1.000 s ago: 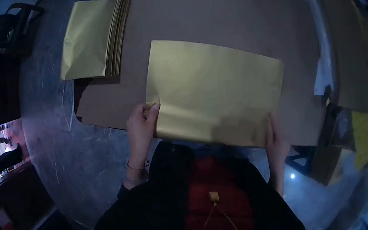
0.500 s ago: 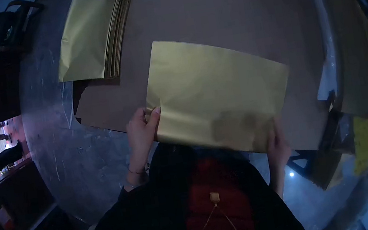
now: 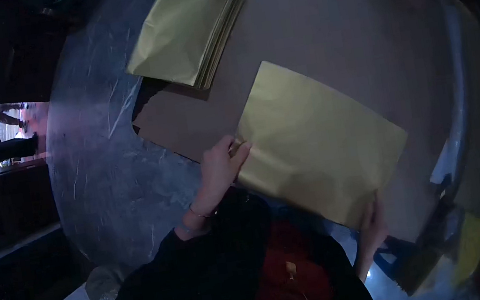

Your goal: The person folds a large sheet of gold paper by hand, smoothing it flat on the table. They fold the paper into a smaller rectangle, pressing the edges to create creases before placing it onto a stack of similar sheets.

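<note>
The sheet (image 3: 323, 141) looks papery — smooth, softly glossy.

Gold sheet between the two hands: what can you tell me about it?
The gold sheet is plain, roughly rectangular, softly shiny and looks like paper or thin card; whether it is layered is unclear. It lies slantwise over the brown board, creased near its left edge, with a shadow across its near part. The left hand pinches its near left corner, thumb on top; the right hand touches its near right corner.

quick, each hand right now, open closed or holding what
Left hand: closed on the gold sheet, thumb on top.
Right hand: fingers against the sheet's near right corner; whether it grips cannot be told.
</note>
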A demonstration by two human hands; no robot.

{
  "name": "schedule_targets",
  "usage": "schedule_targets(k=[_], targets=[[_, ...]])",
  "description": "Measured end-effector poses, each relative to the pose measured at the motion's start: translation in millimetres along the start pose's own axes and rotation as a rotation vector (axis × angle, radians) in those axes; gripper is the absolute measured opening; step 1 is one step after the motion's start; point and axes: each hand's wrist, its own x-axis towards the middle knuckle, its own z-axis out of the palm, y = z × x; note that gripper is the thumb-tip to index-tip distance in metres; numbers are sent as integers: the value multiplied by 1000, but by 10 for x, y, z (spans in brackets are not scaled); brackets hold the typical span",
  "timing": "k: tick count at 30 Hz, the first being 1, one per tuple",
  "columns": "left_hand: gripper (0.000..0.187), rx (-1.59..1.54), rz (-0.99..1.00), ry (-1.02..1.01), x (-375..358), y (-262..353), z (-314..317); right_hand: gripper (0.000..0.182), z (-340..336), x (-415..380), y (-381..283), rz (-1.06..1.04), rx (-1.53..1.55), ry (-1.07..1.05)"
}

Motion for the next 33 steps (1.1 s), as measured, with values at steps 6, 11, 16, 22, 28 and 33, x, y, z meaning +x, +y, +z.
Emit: schedule_targets(k=[6,11,16,22,28,33], targets=[[35,11,8,8,4,4,12,33,20,-30,30,-83,-53,57],[37,16,-49,12,-7,44,0,34,26,-34,11,-31,-86,55],[40,33,-58,-22,-7,29,-3,34,35,-20,-4,-127,-92,122],[33,403,125,213,-86,329,19,34,-31,-42,-57,16,-101,80],[55,362,808,-63,20,700,408,35,17,-18,-6,-212,-106,283],[63,318,836,-242,86,693,603,32,24,-1,6,-191,-75,264]])
